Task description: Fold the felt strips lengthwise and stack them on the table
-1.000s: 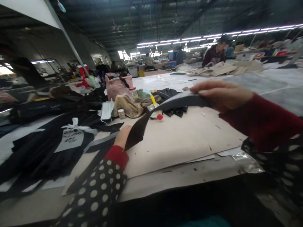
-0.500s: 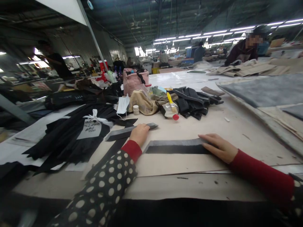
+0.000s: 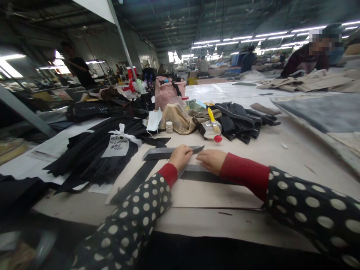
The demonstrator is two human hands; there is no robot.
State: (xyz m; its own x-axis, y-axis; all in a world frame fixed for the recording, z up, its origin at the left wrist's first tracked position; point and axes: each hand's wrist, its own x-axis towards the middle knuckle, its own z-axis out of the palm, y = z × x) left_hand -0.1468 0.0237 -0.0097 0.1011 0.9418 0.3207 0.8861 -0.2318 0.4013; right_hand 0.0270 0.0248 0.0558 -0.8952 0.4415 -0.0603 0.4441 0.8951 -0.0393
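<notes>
My left hand (image 3: pixel 180 157) is closed on a dark fabric strip (image 3: pixel 158 153) with a grey upper face, whose far end sticks out beyond the fingers. My right hand (image 3: pixel 213 161) has come close beside it, fingers stretched out and near that far end; whether they touch it I cannot tell. Partly hidden beneath my right hand and wrist, a second black strip with a grey upper band (image 3: pixel 206 176) lies flat on the pale board (image 3: pixel 185 197). Another dark strip (image 3: pixel 135 182) runs slantwise to the left of my left sleeve.
A bundle of black pieces (image 3: pixel 92 157) with a handwritten tag (image 3: pixel 115 146) lies left. Behind are a mask (image 3: pixel 154 120), small jar (image 3: pixel 169 127), beige cloth (image 3: pixel 178 120), yellow-handled brush (image 3: pixel 213 118), black pieces (image 3: pixel 239 120) and pink bag (image 3: pixel 167 93). A person (image 3: pixel 306 60) leans over far right.
My right hand has moved left from the right end of the flat strip to beside my left hand. The left hand still holds its strip. The camera view has shifted a little.
</notes>
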